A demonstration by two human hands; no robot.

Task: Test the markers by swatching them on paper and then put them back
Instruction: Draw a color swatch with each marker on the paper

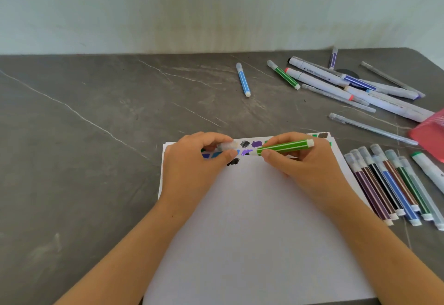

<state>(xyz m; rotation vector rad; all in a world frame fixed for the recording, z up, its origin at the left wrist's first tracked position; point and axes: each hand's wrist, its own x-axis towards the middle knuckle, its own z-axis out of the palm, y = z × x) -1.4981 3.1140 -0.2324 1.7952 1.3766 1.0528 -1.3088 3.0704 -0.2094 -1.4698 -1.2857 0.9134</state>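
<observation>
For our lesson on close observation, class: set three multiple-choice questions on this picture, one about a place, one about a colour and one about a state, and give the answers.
1. Where on the paper do the colour swatches lie?
A) along its far edge
B) in its middle
C) along its near edge

2. What colour is the marker in the right hand?
A) red
B) light green
C) yellow

3. What state is that marker in?
A) capped
B) broken in two
C) uncapped, its cap in the left hand

Answers:
1 A, the patches line the edge farthest from the person.
2 B, its barrel is light green with white stripes.
3 C, the tip is bare and the left hand pinches the clear cap.
</observation>
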